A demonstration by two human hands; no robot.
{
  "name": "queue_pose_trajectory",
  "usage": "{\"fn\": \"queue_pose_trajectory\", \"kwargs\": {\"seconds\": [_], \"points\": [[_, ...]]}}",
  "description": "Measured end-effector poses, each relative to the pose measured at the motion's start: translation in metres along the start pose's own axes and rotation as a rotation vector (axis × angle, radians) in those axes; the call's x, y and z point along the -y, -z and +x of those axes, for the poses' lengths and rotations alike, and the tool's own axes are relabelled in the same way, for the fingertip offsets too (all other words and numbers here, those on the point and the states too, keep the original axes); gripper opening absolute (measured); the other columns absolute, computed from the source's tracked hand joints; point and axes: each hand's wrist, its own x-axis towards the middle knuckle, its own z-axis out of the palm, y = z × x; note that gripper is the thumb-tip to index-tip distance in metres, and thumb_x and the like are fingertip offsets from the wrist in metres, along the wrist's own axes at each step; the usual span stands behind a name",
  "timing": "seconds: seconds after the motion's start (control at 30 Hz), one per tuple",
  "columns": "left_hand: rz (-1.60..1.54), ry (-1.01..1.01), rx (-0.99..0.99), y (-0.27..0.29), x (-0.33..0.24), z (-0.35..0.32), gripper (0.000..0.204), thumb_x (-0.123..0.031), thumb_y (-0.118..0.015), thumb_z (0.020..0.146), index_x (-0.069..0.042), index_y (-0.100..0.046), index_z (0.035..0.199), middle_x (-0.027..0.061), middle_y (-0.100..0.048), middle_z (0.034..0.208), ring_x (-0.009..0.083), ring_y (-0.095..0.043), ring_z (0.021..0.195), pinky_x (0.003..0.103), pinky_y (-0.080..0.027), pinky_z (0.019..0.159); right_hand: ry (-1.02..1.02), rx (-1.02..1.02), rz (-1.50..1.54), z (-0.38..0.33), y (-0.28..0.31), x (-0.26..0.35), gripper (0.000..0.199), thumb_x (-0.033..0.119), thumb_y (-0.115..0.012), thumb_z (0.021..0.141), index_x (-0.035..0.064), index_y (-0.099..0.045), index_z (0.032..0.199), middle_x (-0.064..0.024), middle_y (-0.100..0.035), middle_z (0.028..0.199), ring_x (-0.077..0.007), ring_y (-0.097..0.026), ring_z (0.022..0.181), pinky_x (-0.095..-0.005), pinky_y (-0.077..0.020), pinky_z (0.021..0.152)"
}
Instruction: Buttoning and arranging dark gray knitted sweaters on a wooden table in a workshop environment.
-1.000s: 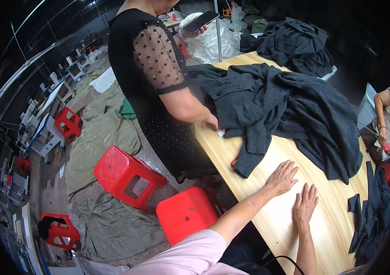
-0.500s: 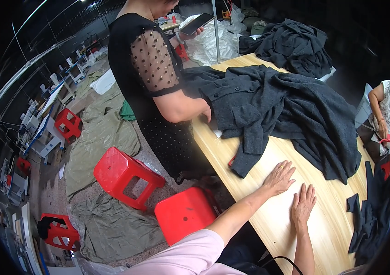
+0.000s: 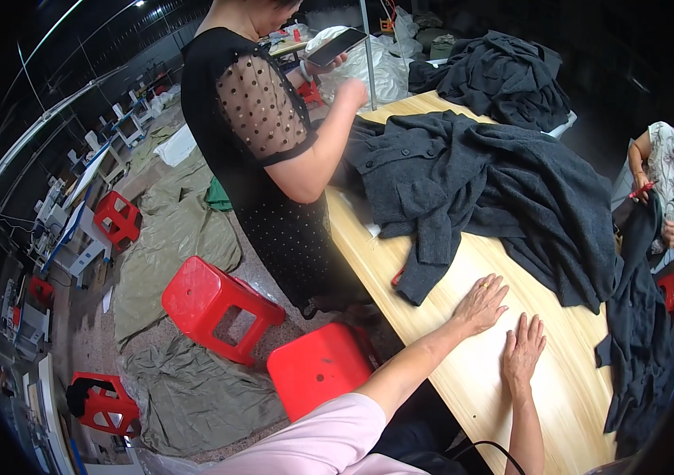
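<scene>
Both of the person's hands lie flat, palms down, on the bare wood of the bench (image 3: 464, 380), holding nothing. The left hand (image 3: 479, 305) rests with its fingers spread and a ring on one finger, its fingertips just short of the hanging sleeve of the dark grey garment (image 3: 495, 190) that sprawls across the middle of the bench. The right hand (image 3: 523, 352) lies just to the right and nearer, fingers loosely together, close beside the left hand but not touching it. The garment is a heavy knitted piece with buttons, bunched and folded over itself, reaching from the left edge of the bench to the right edge. A co-worker in a black dotted top (image 3: 262, 134) stands at the left side of the bench, one hand raised over the far end of the garment, the other holding a phone (image 3: 335, 47). Farther away lies a second pile of dark cloth (image 3: 503, 75). On the floor to the left stand red plastic stools (image 3: 218, 305).
</scene>
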Motion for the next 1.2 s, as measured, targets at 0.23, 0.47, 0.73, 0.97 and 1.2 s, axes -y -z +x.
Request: {"fn": "queue_pose_trajectory", "kwargs": {"seconds": [0.23,0.47,0.73,0.97,1.2], "points": [[0.004,-0.008,0.000,0.000,-0.001,-0.003,0.060,-0.039,-0.057,0.113,0.000,-0.054,0.159,0.0269,-0.047,0.168,0.0418,-0.040,0.159,0.051,-0.029,0.134,-0.002,-0.002,-0.003,-0.005,0.003,0.002,0.064,0.032,-0.056,0.112,0.0080,-0.043,0.170,-0.0261,-0.029,0.179,-0.0420,-0.023,0.168,-0.0608,-0.0156,0.135],[-0.001,-0.035,-0.062,-0.002,-0.002,-0.007,0.058,-0.037,-0.060,0.112,0.001,-0.058,0.155,0.0269,-0.050,0.164,0.0416,-0.043,0.155,0.051,-0.032,0.131,-0.012,-0.002,-0.006,-0.009,0.003,0.004,0.064,0.032,-0.056,0.112,0.0081,-0.043,0.170,-0.0258,-0.029,0.179,-0.0418,-0.022,0.168,-0.0608,-0.0160,0.135],[0.010,-0.040,-0.061,-0.002,-0.001,-0.007,0.058,-0.038,-0.057,0.113,0.001,-0.058,0.155,0.0264,-0.050,0.163,0.0411,-0.043,0.156,0.051,-0.032,0.132,-0.008,-0.003,-0.026,-0.010,0.003,0.006,0.063,0.033,-0.055,0.113,0.0075,-0.043,0.169,-0.0259,-0.030,0.178,-0.0424,-0.024,0.168,-0.0594,-0.0159,0.135],[0.013,-0.034,-0.055,-0.002,-0.002,-0.009,0.058,-0.038,-0.057,0.113,0.001,-0.057,0.155,0.0259,-0.050,0.164,0.0405,-0.043,0.156,0.051,-0.032,0.132,0.001,-0.015,-0.021,-0.012,0.001,0.004,0.063,0.033,-0.056,0.113,0.0072,-0.044,0.169,-0.0264,-0.031,0.178,-0.0427,-0.024,0.167,-0.0599,-0.0162,0.135],[0.000,-0.033,-0.028,0.003,-0.003,-0.009,0.058,-0.036,-0.058,0.113,0.001,-0.055,0.158,0.0273,-0.049,0.165,0.0422,-0.042,0.157,0.052,-0.032,0.132,-0.006,-0.010,-0.009,-0.013,0.002,0.004,0.063,0.033,-0.055,0.113,0.0074,-0.044,0.169,-0.0263,-0.030,0.179,-0.0424,-0.024,0.168,-0.0600,-0.0158,0.135]]}}
